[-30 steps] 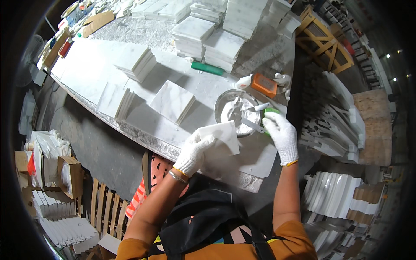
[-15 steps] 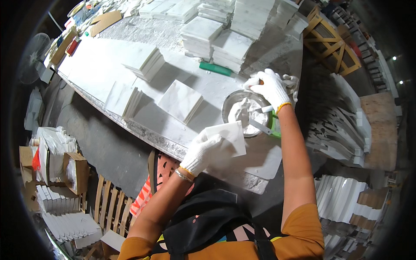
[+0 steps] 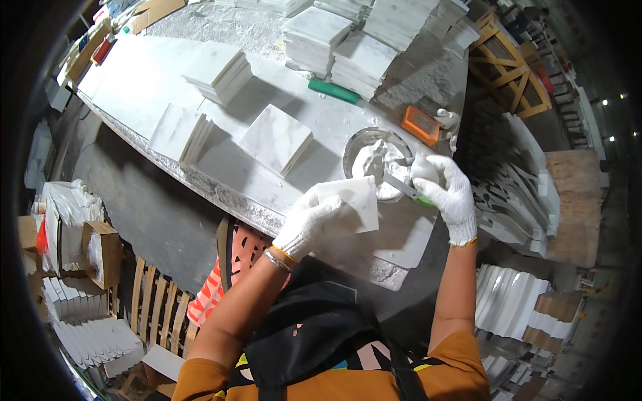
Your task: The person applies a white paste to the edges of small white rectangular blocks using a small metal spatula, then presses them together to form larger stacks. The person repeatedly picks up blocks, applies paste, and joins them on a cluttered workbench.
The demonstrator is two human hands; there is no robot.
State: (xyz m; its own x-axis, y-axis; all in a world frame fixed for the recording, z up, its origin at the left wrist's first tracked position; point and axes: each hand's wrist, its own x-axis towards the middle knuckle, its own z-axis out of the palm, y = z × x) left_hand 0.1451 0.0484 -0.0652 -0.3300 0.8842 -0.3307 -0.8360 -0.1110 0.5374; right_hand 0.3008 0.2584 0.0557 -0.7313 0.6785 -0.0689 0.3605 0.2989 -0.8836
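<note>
My left hand (image 3: 304,220), in a white knit glove, grips a thin square white marble tile (image 3: 358,204) by its left edge, in front of a metal bowl (image 3: 346,160). White paste (image 3: 374,157) fills much of the bowl. At the bowl's right rim my gloved right hand (image 3: 449,190) has its fingers closed around the white handle of a small putty knife (image 3: 421,168), its blade over the paste. A second scraper (image 3: 400,187) with a flat metal blade rests across the bowl, its green handle partly hidden by that hand. Behind lies an orange block (image 3: 420,125).
Small stacks of marble tiles (image 3: 275,139) stand left of the bowl, with taller stacks (image 3: 317,37) behind. A green bar-shaped tool (image 3: 333,91) lies before them. Crumpled white material (image 3: 447,120) sits beside the orange block. The table's edge (image 3: 187,190) runs along the near left.
My right hand has let go of the orange block, come down toward me and closed on the white-handled putty knife. My left hand still holds the tile in nearly the same place.
</note>
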